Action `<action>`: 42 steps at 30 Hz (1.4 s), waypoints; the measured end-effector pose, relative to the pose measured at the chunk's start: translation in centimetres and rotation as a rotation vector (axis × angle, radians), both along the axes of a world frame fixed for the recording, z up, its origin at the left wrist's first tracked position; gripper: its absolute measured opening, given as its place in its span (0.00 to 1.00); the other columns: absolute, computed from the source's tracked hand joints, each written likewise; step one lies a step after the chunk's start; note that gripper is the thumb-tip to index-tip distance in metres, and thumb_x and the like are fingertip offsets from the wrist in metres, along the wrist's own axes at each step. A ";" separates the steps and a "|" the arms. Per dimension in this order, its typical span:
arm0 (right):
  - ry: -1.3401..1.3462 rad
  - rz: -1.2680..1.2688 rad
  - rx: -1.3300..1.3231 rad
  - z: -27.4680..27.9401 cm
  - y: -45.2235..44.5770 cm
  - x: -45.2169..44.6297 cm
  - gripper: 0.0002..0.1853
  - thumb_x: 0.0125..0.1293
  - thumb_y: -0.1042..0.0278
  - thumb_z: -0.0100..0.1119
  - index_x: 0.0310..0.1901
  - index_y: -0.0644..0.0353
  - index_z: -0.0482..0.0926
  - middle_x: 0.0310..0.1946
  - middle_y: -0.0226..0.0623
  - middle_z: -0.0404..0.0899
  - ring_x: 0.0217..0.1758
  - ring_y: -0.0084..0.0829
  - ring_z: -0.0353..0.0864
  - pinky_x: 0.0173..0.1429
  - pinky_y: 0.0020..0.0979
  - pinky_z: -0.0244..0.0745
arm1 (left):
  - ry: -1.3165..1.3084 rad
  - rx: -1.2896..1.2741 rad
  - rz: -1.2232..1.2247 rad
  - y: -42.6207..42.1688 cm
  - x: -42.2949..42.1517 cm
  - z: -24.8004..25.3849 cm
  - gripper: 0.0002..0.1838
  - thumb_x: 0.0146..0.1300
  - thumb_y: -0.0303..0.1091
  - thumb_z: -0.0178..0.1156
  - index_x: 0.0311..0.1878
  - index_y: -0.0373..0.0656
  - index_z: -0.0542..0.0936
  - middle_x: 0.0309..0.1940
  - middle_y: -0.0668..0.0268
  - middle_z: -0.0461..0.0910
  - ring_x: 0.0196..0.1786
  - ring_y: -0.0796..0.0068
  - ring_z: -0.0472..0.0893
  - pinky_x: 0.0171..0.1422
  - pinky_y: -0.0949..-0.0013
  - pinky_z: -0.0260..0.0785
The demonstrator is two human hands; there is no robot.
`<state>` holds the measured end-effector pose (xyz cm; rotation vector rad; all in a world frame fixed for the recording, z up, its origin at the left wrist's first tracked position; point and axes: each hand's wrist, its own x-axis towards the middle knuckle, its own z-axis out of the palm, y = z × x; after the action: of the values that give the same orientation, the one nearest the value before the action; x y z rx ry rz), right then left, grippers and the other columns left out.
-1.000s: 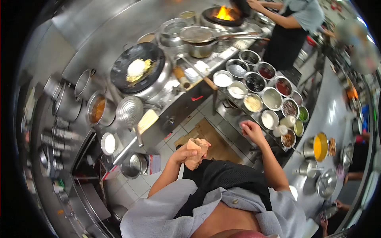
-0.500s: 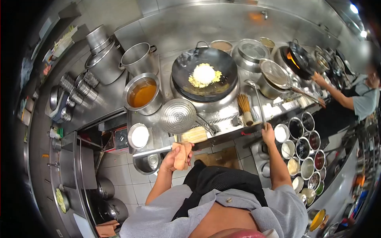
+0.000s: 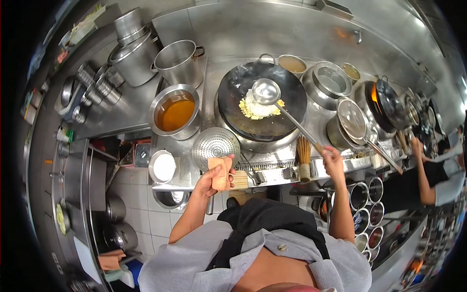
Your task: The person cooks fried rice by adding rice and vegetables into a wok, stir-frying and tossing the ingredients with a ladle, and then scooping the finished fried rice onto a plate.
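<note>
In the head view, my right hand (image 3: 333, 163) is closed around the end of a long-handled ladle (image 3: 301, 127). The ladle's bowl is over the white rice and yellow egg (image 3: 257, 111) in a black wok (image 3: 233, 87); whether it presses on the rice I cannot tell. My left hand (image 3: 208, 184) grips a folded peach-coloured cloth (image 3: 222, 175) at the counter's front edge. Just beyond the cloth lies a round perforated strainer (image 3: 214, 146), partly covered by it.
Left of the wok stand a pot of orange-brown liquid (image 3: 176, 117), a tall pot (image 3: 177, 68) and a bowl of white contents (image 3: 162, 166). A bamboo brush (image 3: 304, 158) and a mesh strainer on a pot (image 3: 351, 117) are at right. A co-worker (image 3: 438, 175) stands farther right.
My right hand has lifted the ladle from the counter beside the brush and brought its bowl left over the rice. My left hand still holds the cloth. The view has shifted.
</note>
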<state>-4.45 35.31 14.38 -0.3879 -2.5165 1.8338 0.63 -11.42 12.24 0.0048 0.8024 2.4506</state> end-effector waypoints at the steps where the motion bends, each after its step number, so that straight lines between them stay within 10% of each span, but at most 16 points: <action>1: 0.019 -0.004 -0.115 2.5 0.3 -1.0 0.20 0.70 0.59 0.61 0.58 0.60 0.77 0.18 0.27 0.72 0.15 0.15 0.65 0.16 0.21 0.56 | 0.003 0.012 0.029 0.9 0.1 0.1 0.41 0.63 0.51 0.65 0.73 0.43 0.61 0.44 0.58 0.78 0.42 0.70 0.82 0.48 0.59 0.80; 10: 1.176 0.294 -0.112 15.5 -5.6 -18.3 0.08 0.67 0.69 0.61 0.35 0.66 0.79 0.34 0.35 0.80 0.37 0.27 0.79 0.45 0.27 0.72 | -0.323 -0.275 0.411 10.4 0.1 -1.7 0.24 0.54 0.33 0.65 0.55 0.37 0.74 0.36 0.63 0.79 0.34 0.69 0.80 0.37 0.66 0.77; 12: 0.763 0.606 -0.545 18.4 -8.2 -23.2 0.18 0.70 0.62 0.60 0.23 0.61 0.73 0.20 0.34 0.77 0.24 0.25 0.78 0.29 0.26 0.70 | -0.362 -0.164 0.424 11.2 -0.9 -4.5 0.22 0.54 0.32 0.64 0.52 0.37 0.75 0.35 0.63 0.79 0.33 0.68 0.80 0.36 0.66 0.77; 17: 0.890 0.678 -0.509 30.4 -12.7 -25.0 0.20 0.74 0.61 0.58 0.23 0.55 0.69 0.12 0.26 0.63 0.14 0.19 0.62 0.21 0.25 0.59 | -0.511 -0.063 0.385 12.5 -3.5 -3.1 0.20 0.56 0.30 0.63 0.52 0.41 0.73 0.42 0.59 0.79 0.45 0.61 0.81 0.54 0.50 0.78; 22: 0.756 0.465 -0.509 20.2 -17.5 -29.4 0.21 0.65 0.57 0.70 0.22 0.53 0.69 0.12 0.24 0.65 0.14 0.18 0.66 0.17 0.22 0.58 | -0.495 0.046 0.222 11.3 -8.4 -6.6 0.21 0.56 0.29 0.64 0.53 0.42 0.72 0.46 0.57 0.76 0.50 0.57 0.79 0.61 0.42 0.74; 29: 0.730 0.413 -0.573 28.9 -15.8 -23.5 0.22 0.64 0.58 0.70 0.21 0.55 0.68 0.12 0.25 0.66 0.12 0.18 0.64 0.18 0.24 0.58 | -0.577 -0.108 0.147 12.2 -15.3 -5.1 0.16 0.59 0.35 0.66 0.46 0.42 0.73 0.42 0.59 0.74 0.48 0.56 0.79 0.57 0.42 0.76; 31: 0.733 0.179 -0.273 23.6 -17.4 -24.9 0.22 0.65 0.60 0.70 0.20 0.55 0.68 0.12 0.25 0.67 0.12 0.18 0.65 0.18 0.24 0.58 | -0.668 -0.020 0.116 12.5 -16.6 -5.2 0.16 0.58 0.38 0.68 0.45 0.43 0.74 0.38 0.60 0.74 0.46 0.56 0.79 0.54 0.45 0.77; 36: 0.697 0.245 -0.555 18.9 -16.4 -27.7 0.20 0.67 0.60 0.67 0.21 0.54 0.68 0.12 0.27 0.68 0.11 0.19 0.63 0.16 0.25 0.56 | -0.377 -0.027 0.061 12.7 -17.8 -10.6 0.03 0.58 0.32 0.60 0.33 0.47 0.76 0.35 0.58 0.81 0.36 0.58 0.81 0.46 0.50 0.79; 42: 0.608 0.374 -0.545 27.5 -17.1 -24.5 0.21 0.68 0.51 0.64 0.25 0.57 0.71 0.12 0.30 0.69 0.15 0.23 0.70 0.21 0.28 0.65 | -0.371 0.162 0.093 12.1 -8.4 -2.4 0.15 0.59 0.26 0.56 0.20 0.53 0.66 0.17 0.71 0.67 0.18 0.69 0.67 0.26 0.64 0.64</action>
<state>-28.93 18.17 41.89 0.6061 -1.7457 2.2905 -7.81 0.64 9.86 -0.4221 0.4499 2.4888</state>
